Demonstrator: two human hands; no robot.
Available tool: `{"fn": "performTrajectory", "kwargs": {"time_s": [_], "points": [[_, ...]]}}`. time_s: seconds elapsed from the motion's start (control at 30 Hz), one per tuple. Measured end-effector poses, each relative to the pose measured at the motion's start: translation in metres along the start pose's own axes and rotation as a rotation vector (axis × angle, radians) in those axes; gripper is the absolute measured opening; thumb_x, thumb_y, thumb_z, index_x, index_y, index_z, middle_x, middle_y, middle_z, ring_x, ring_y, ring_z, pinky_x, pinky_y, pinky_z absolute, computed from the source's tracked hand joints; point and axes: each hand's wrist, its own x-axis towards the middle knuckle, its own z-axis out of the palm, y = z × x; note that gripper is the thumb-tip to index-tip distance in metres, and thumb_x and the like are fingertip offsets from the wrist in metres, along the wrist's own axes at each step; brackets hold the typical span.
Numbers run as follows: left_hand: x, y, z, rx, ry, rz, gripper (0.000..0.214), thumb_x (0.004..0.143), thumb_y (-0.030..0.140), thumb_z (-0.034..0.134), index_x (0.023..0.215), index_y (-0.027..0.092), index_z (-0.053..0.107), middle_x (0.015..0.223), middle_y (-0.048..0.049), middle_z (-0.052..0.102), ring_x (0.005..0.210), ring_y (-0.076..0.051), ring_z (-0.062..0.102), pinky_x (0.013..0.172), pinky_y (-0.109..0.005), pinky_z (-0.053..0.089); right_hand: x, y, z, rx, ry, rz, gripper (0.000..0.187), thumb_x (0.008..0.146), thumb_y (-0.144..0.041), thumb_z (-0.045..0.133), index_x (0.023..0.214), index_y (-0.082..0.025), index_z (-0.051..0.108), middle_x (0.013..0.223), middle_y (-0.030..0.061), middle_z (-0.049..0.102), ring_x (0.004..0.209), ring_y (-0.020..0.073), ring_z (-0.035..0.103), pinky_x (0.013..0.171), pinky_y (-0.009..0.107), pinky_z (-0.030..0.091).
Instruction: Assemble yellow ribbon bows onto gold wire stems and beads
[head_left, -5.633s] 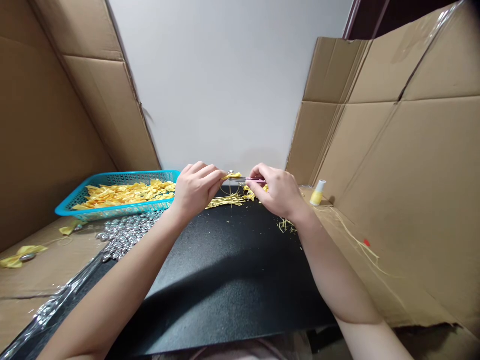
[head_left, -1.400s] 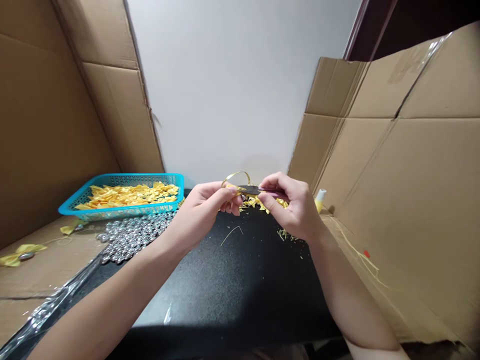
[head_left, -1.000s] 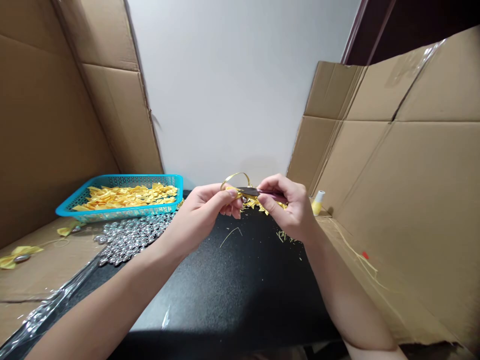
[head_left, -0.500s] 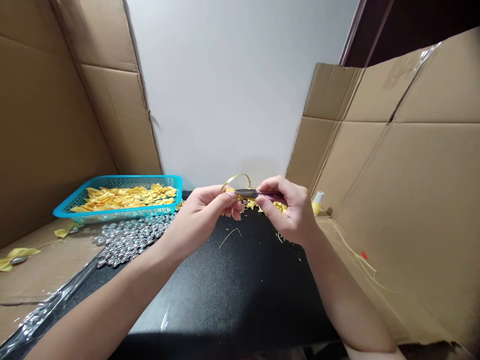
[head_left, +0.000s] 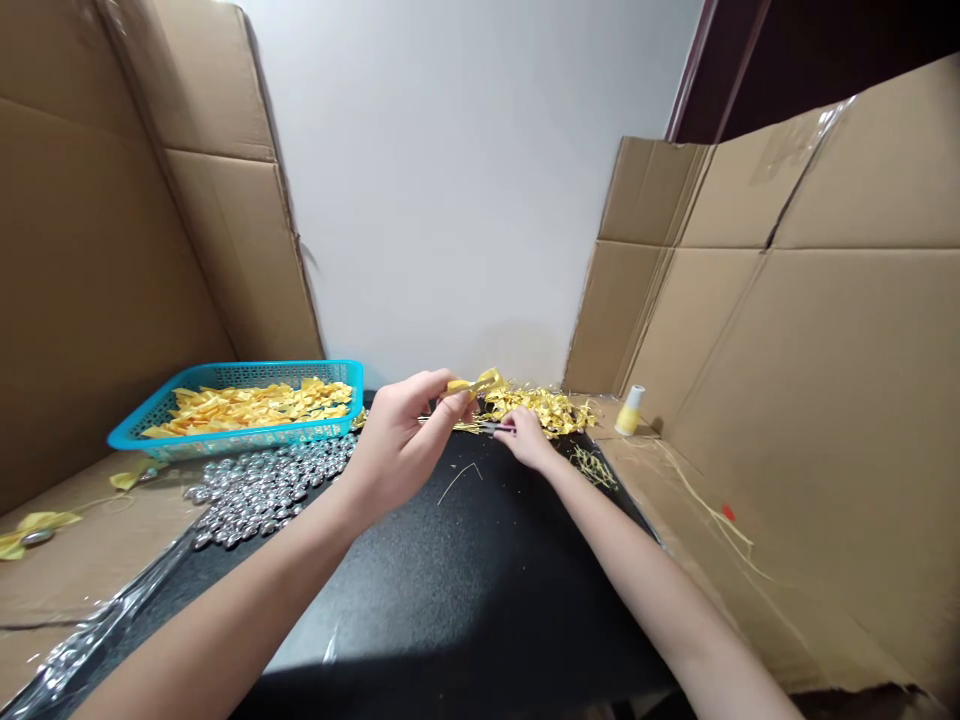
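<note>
Head view: left hand [head_left: 401, 445] is holding a small yellow satin ribbon bow [head_left: 474, 383] up over the black speckled desk [head_left: 450, 600], pinching it between thumb and forefinger. Right hand [head_left: 525, 440] is no longer working at the bow. Half a second ago it was pressing the small dark-bladed pink-handled snips [head_left: 495, 428] against it, with a gold wire loop sticking up. Now it's lying low on the desk, fingers curled over the snips at the near edge of the heap of yellow bows and gold wire offcuts [head_left: 544, 405]. Can't tell if it's gripping or letting go. The loop isn't showing on the bow any more. My read: the trimming on this bow is wrapping up, and the left hand alone is carrying it. The turquoise plastic mesh basket [head_left: 225, 378] of ribbon pieces, the pile of shiny silver metal beads [head_left: 259, 487] and the small yellow-and-white bottle [head_left: 630, 410] are sitting where they were.
</note>
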Motion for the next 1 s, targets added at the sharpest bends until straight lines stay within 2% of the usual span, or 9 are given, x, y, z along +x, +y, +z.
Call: {"fn": "performTrajectory", "kwargs": {"time_s": [0.1,0.23,0.43,0.57,0.63,0.73,0.8,0.9,1.0], "points": [[-0.001,0.000,0.000,0.136,0.022,0.056,0.031,0.090,0.032,0.044,0.069,0.016,0.061,0.063,-0.0013,0.059,0.059,-0.013,0.050,0.057,-0.027,0.036,-0.008,0.014,0.031,-0.002,-0.015,0.047,0.013,0.075,-0.021,0.070,0.076,-0.016,0.058,0.091,0.0058,0.053,0.099,0.0230,0.047,0.091,0.037,0.040],[0.000,0.000,0.001,0.176,0.030,0.077,0.032,0.090,0.032,0.043,0.069,0.016,0.061,0.061,-0.0012,0.058,0.058,-0.014,0.048,0.056,-0.027,0.034,-0.016,0.017,0.039,0.008,-0.027,0.037,0.009,0.076,-0.019,0.068,0.079,-0.016,0.060,0.095,0.0059,0.051,0.103,0.0232,0.046,0.094,0.039,0.037],[0.004,-0.001,0.003,-0.172,-0.087,-0.127,0.032,0.089,0.034,0.045,0.066,0.017,0.060,0.065,-0.0017,0.061,0.063,-0.013,0.052,0.061,-0.026,0.039,-0.016,0.018,0.040,0.021,-0.062,-0.001,0.005,0.079,-0.020,0.065,0.083,-0.017,0.062,0.099,0.0072,0.052,0.106,0.0231,0.047,0.096,0.040,0.036],[0.008,-0.008,0.003,-0.372,-0.147,-0.321,0.030,0.084,0.035,0.048,0.063,0.017,0.060,0.060,-0.0015,0.058,0.058,-0.012,0.048,0.058,-0.026,0.038,-0.010,-0.006,0.008,0.105,0.063,-0.053,0.019,0.074,-0.029,0.069,0.086,-0.018,0.061,0.105,0.0085,0.055,0.112,0.0259,0.045,0.100,0.045,0.030],[0.010,-0.011,0.004,-0.391,-0.145,-0.356,0.030,0.083,0.035,0.048,0.062,0.016,0.059,0.060,-0.0017,0.057,0.058,-0.013,0.047,0.058,-0.026,0.038,-0.012,-0.033,-0.025,0.351,0.170,-0.111,0.024,0.081,-0.042,0.059,0.077,-0.018,0.057,0.088,0.0054,0.057,0.093,0.0205,0.052,0.090,0.038,0.038],[0.011,-0.011,0.007,-0.350,-0.140,-0.332,0.029,0.082,0.033,0.049,0.060,0.016,0.059,0.060,-0.0010,0.057,0.059,-0.012,0.047,0.060,-0.026,0.038,-0.028,-0.081,-0.073,0.770,-0.018,-0.294,0.050,0.090,-0.061,0.032,0.072,-0.020,0.053,0.068,0.0004,0.051,0.065,0.0132,0.049,0.066,0.029,0.040],[0.011,-0.008,0.009,-0.333,-0.158,-0.309,0.030,0.083,0.032,0.049,0.059,0.017,0.058,0.059,0.0000,0.055,0.059,-0.012,0.046,0.061,-0.026,0.039,-0.043,-0.106,-0.092,0.814,-0.131,-0.352,0.049,0.088,-0.063,0.040,0.068,-0.020,0.050,0.059,-0.0029,0.044,0.054,0.0101,0.040,0.055,0.026,0.034],[0.011,-0.004,0.010,-0.344,-0.196,-0.287,0.032,0.084,0.032,0.048,0.057,0.017,0.055,0.058,0.0011,0.052,0.058,-0.012,0.045,0.062,-0.026,0.037,-0.058,-0.123,-0.098,0.823,-0.151,-0.322,0.046,0.086,-0.059,0.050,0.064,-0.019,0.046,0.053,-0.0063,0.036,0.048,0.0073,0.030,0.048,0.024,0.025],[0.010,-0.006,0.010,-0.394,-0.217,-0.293,0.033,0.085,0.033,0.049,0.056,0.017,0.053,0.057,0.0015,0.049,0.058,-0.012,0.042,0.061,-0.026,0.035,-0.058,-0.124,-0.092,0.934,-0.208,-0.271,0.043,0.083,-0.056,0.054,0.063,-0.019,0.046,0.051,-0.0069,0.035,0.046,0.0063,0.028,0.046,0.024,0.021]]}}
